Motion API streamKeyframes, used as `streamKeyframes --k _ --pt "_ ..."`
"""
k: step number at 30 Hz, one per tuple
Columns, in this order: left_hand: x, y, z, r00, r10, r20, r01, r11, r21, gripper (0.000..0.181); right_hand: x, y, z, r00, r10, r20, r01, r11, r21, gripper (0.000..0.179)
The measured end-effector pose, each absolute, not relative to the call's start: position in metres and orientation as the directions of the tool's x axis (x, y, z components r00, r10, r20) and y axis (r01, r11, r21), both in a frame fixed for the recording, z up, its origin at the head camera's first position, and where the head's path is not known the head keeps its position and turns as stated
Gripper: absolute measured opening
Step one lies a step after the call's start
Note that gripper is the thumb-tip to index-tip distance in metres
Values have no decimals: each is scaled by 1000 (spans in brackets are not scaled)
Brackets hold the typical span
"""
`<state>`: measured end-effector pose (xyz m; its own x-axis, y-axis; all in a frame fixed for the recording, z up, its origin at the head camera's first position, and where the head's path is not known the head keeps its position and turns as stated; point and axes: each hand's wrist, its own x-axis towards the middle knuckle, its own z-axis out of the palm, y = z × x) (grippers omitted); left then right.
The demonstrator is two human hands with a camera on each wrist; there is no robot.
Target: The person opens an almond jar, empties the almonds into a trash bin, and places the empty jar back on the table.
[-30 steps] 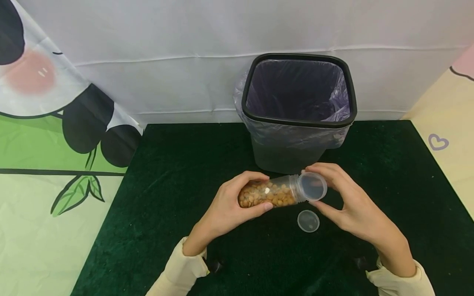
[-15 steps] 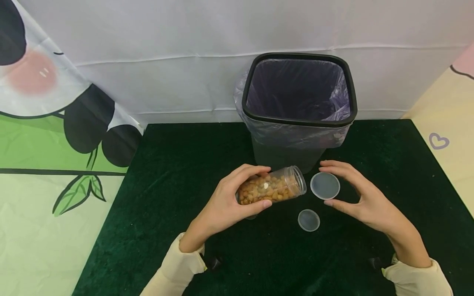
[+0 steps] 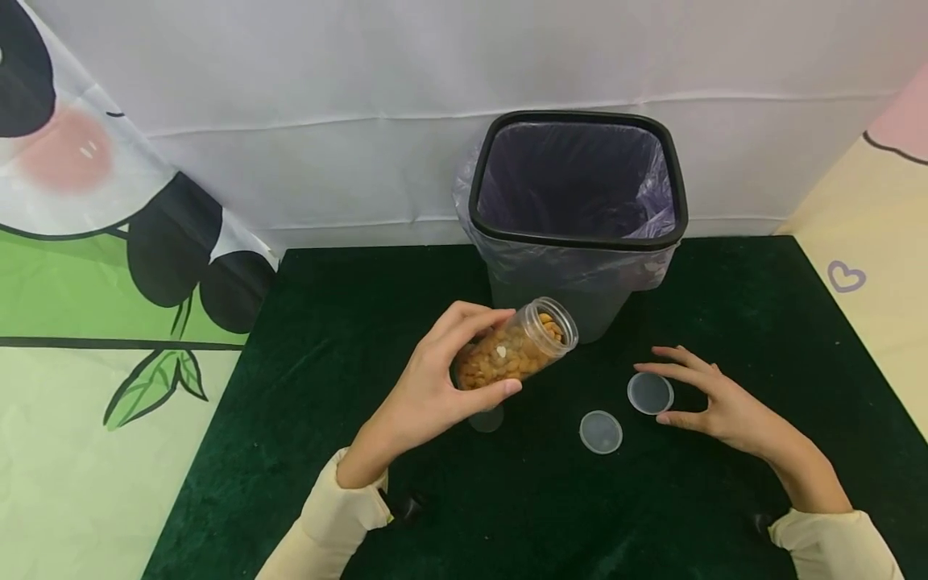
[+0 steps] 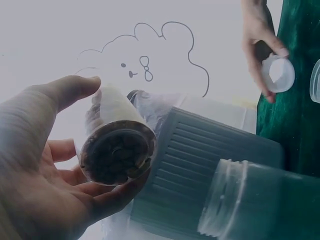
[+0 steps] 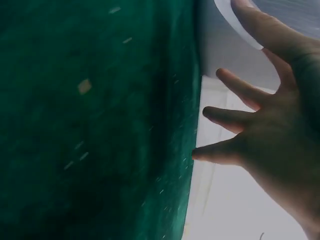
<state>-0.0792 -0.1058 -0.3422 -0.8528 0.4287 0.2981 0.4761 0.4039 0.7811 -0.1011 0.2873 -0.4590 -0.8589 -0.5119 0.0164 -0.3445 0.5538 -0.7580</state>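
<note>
My left hand (image 3: 442, 374) grips a clear plastic jar (image 3: 524, 364) part filled with small orange-brown pieces. The uncapped jar leans, its threaded mouth towards the upper right; in the left wrist view its base (image 4: 118, 152) faces the camera. To the right, my right hand (image 3: 725, 411) pinches a translucent round lid (image 3: 650, 393) between thumb and finger, low over the cloth. In the right wrist view the lid's white rim (image 5: 237, 25) shows at the top, the other fingers spread. A second translucent lid (image 3: 601, 432) lies on the cloth between the hands.
Behind the jar stands a bin (image 3: 565, 278) with a black rim and a thin plastic liner. A second clear container (image 4: 250, 200) with a threaded neck shows in the left wrist view. Dark green cloth (image 3: 348, 322) covers the table, with a white curtain (image 3: 326, 121) behind.
The right hand has pulled the lid off the jar's mouth and carried it right and nearer the body. The left hand has turned the jar's mouth up and away, moving slightly left.
</note>
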Motion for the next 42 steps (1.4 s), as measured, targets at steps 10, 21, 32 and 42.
streamKeyframes --k 10,21,32,42 --pt "-87 -112 -327 -822 454 344 536 415 735 65 -90 302 -480 -849 -524 -60 -278 542 -793 60" --pt "-96 -123 -306 -809 438 391 574 452 683 66 -84 304 -488 -847 -531 -28 -330 566 -756 58" --pt "-105 -131 -281 -785 429 447 619 498 608 66 -94 302 -470 -825 -558 -89 -319 590 -742 62" --pt "-116 -134 -254 -738 453 500 674 528 517 65 -117 308 -422 -774 -573 -268 -310 713 -629 64"
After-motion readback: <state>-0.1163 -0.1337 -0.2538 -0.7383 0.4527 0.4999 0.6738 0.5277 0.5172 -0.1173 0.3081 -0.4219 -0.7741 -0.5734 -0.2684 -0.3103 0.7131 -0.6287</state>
